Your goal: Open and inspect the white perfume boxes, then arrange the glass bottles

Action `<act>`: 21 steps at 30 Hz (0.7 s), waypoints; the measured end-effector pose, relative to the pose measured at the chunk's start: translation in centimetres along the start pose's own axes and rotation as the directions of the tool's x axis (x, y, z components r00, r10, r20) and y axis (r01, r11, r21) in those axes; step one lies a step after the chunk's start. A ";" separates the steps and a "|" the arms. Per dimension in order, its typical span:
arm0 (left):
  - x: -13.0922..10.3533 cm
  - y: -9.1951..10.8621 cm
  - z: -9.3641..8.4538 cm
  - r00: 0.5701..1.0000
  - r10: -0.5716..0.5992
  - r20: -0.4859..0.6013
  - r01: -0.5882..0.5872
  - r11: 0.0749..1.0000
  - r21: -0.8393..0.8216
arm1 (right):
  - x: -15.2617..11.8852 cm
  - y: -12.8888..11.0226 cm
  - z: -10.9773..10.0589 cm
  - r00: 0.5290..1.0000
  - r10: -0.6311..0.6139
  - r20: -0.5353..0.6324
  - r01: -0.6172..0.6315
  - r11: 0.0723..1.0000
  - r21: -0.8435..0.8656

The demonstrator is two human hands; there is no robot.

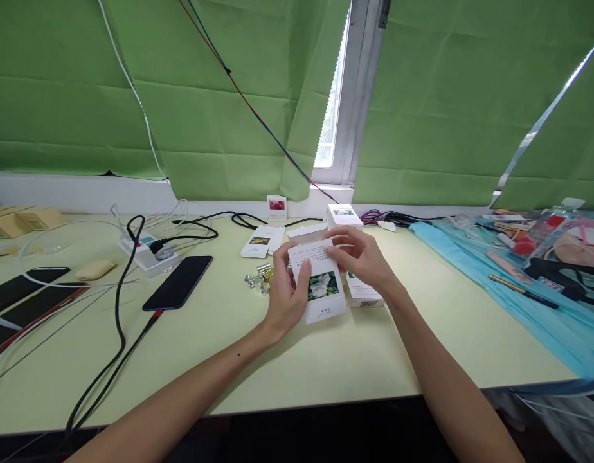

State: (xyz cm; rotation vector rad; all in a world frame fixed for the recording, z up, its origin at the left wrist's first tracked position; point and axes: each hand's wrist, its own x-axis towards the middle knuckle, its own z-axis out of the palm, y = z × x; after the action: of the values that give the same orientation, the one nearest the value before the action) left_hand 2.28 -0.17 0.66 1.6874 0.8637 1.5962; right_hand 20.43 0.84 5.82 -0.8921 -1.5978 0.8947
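Observation:
Between my hands, above the table, is a small white carton [324,286] printed with a white flower, tilted, its top edge toward the window. My left hand [287,289] grips its left side, thumb across the front. At the upper right edge, the fingers of my right hand [362,257] are bent against the carton; their tips are partly hidden. Another white box [364,292] lies just beyond, under my right hand. Left of my left hand are several small metal and yellow pieces [262,276], like binder clips. A flattened white carton [263,241] lies behind them.
A white box [344,217] and a small pink-pictured box [276,208] stand near the wall. To the left are a phone [178,283] on a cable, a power strip [150,254] and loose cords. Blue cloth [490,283] with a pen [523,291] and bottle covers the right side.

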 end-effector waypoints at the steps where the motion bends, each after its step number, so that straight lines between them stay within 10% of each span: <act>1: 0.0 0.0 0.0 1.000 -0.001 0.001 0.001 1.000 0.002 | 0.0 0.0 0.0 1.000 0.002 -0.001 -0.002 1.000 -0.002; 21: 0.0 0.0 0.1 1.000 -0.006 0.003 0.006 1.000 -0.002 | -0.1 0.0 -0.1 1.000 0.026 -0.010 -0.027 0.999 -0.032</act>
State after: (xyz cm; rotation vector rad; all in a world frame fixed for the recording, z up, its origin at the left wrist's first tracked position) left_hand 2.42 -0.14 0.66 1.6838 0.8643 1.5901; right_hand 20.51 0.76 5.80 -0.9402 -1.5995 0.8847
